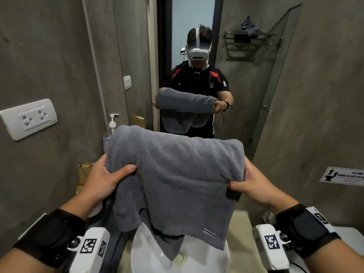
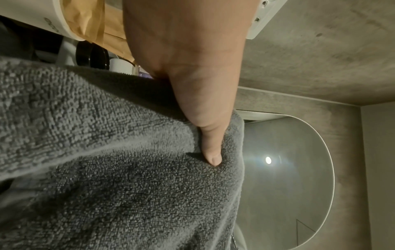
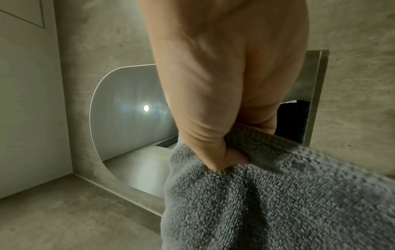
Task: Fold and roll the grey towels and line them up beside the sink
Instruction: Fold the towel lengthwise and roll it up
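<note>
A grey towel [image 1: 177, 174] hangs in the air above the white sink [image 1: 149, 253], doubled over along its top and drooping towards the basin. My left hand [image 1: 106, 174] grips its left side, the thumb pressed on the front of the grey towel [image 2: 119, 177] while the other fingers stay hidden behind it. My right hand [image 1: 250, 184] pinches the right side, thumb on top of the cloth. In the right wrist view my right hand [image 3: 222, 159] bunches the grey towel [image 3: 278, 203] in curled fingers. The mirror ahead reflects the same hold.
A pump bottle [image 1: 112, 125] and brown paper bags [image 1: 84, 170] stand left of the sink by the wall. A double socket [image 1: 29, 118] sits on the left wall and a sign [image 1: 342, 176] on the right wall. Beige counter [image 1: 242, 229] flanks the basin.
</note>
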The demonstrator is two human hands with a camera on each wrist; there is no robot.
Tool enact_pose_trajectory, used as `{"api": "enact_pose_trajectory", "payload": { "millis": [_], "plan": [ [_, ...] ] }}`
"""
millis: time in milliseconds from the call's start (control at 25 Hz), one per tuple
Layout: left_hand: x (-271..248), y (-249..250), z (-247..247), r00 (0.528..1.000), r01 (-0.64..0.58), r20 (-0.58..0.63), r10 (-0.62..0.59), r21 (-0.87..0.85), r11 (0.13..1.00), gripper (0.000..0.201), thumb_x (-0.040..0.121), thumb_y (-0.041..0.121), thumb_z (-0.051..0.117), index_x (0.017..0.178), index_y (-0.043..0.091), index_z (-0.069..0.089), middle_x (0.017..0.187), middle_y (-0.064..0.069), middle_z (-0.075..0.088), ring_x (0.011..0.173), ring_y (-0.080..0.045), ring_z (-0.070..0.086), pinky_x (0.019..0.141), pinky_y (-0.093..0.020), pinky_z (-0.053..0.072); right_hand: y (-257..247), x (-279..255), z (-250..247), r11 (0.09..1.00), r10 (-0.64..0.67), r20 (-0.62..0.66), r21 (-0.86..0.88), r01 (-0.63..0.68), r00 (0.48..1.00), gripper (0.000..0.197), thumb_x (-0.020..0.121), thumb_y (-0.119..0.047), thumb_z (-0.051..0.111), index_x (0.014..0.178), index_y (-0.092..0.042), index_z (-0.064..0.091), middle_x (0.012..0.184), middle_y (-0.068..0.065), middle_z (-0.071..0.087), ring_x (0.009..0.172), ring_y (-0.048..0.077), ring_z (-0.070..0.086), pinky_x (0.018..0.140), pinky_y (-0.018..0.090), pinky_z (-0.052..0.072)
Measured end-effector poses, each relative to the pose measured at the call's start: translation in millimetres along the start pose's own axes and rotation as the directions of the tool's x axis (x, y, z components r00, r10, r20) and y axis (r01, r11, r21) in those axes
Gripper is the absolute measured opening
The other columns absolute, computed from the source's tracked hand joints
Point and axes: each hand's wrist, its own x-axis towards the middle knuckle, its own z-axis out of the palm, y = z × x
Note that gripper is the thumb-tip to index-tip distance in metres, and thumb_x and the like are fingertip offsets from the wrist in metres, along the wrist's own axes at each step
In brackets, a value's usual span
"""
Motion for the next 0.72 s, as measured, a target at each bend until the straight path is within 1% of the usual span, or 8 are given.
{"api": "enact_pose_trajectory", "payload": {
  "millis": [120,200,320,400,480,520,640,720],
  "plan": [
    [10.2,0.1,-9.1,0.999,0.049,0.024,-0.049,0.005,0.999,0.06,0.07,0.033,0.084,0.126,0.021,0.064,0.112,0.004,0.076,0.101,-0.01,0.072,0.085,-0.035,0.058,-1.3,4.9,-4.0,0.999,0.021,0.049,-0.044,-0.019,0.999,0.083,0.074,0.027,0.063,0.132,-0.032,0.049,0.126,-0.016,0.067,0.122,0.003,0.059,0.103,0.022,0.048],
    [15.5,-0.1,-11.5,0.996,0.075,0.04,-0.074,-0.012,0.997,0.062,0.069,0.034,0.085,0.126,0.02,0.065,0.114,0.002,0.076,0.103,-0.014,0.072,0.087,-0.038,0.058,-4.4,8.6,-6.4,0.998,0.023,0.039,-0.056,-0.021,0.999,0.075,0.078,0.023,0.063,0.129,-0.031,0.052,0.126,-0.013,0.067,0.122,0.006,0.061,0.102,0.026,0.049],
    [18.6,-3.0,-14.8,0.987,0.096,0.13,-0.094,-0.011,0.995,0.062,0.066,0.023,0.088,0.123,0.022,0.065,0.112,0.005,0.077,0.102,-0.014,0.073,0.08,-0.029,0.061,-7.5,12.7,-8.1,0.998,0.054,-0.066,-0.017,-0.055,0.996,0.058,0.084,0.017,0.061,0.12,-0.029,0.061,0.115,-0.01,0.073,0.116,0.014,0.065,0.094,0.029,0.055],
    [17.9,-5.0,-17.2,0.979,0.077,0.189,-0.081,0.028,0.997,0.066,0.063,0.014,0.089,0.123,0.023,0.063,0.111,0.006,0.077,0.103,-0.012,0.073,0.077,-0.021,0.06,-6.6,14.5,-8.8,0.995,0.096,-0.124,0.019,-0.095,0.988,0.047,0.087,0.015,0.058,0.116,-0.02,0.064,0.115,0.004,0.073,0.115,0.024,0.066,0.096,0.039,0.054],
    [17.9,-4.7,-18.1,0.98,0.052,0.191,-0.059,0.044,0.998,0.065,0.064,0.014,0.087,0.123,0.023,0.063,0.112,0.007,0.076,0.104,-0.011,0.072,0.077,-0.019,0.059,-4.3,15.1,-10.0,0.989,0.143,-0.157,0.061,-0.135,0.977,0.037,0.088,0.013,0.056,0.116,-0.01,0.064,0.117,0.019,0.07,0.111,0.031,0.065,0.098,0.05,0.05],
    [18.1,-3.9,-17.4,0.983,0.041,0.178,-0.046,0.032,0.999,0.063,0.064,0.017,0.087,0.122,0.024,0.063,0.113,0.007,0.075,0.104,-0.011,0.072,0.078,-0.02,0.059,-3.7,14.9,-10.6,0.986,0.16,-0.168,0.082,-0.147,0.973,0.032,0.089,0.011,0.056,0.115,-0.006,0.064,0.117,0.023,0.069,0.108,0.032,0.065,0.097,0.051,0.05],
    [18.5,-2.5,-15.0,0.991,0.019,0.131,-0.02,0.008,1.0,0.058,0.066,0.027,0.087,0.12,0.027,0.066,0.114,0.005,0.075,0.104,-0.011,0.071,0.081,-0.028,0.059,-4.7,14.8,-11.0,0.977,0.182,-0.221,0.153,-0.15,0.958,0.017,0.094,0.002,0.055,0.107,-0.003,0.065,0.106,0.017,0.07,0.102,0.032,0.064,0.089,0.049,0.05],
    [18.6,-3.2,-13.1,0.992,0.022,0.122,-0.018,-0.031,0.999,0.051,0.068,0.031,0.088,0.115,0.025,0.07,0.112,0.002,0.076,0.104,-0.015,0.073,0.08,-0.029,0.06,-5.4,13.7,-11.8,0.968,0.195,-0.256,0.205,-0.144,0.947,0.012,0.097,-0.005,0.055,0.102,-0.005,0.066,0.099,0.012,0.07,0.097,0.03,0.064,0.083,0.046,0.048]
  ]
}}
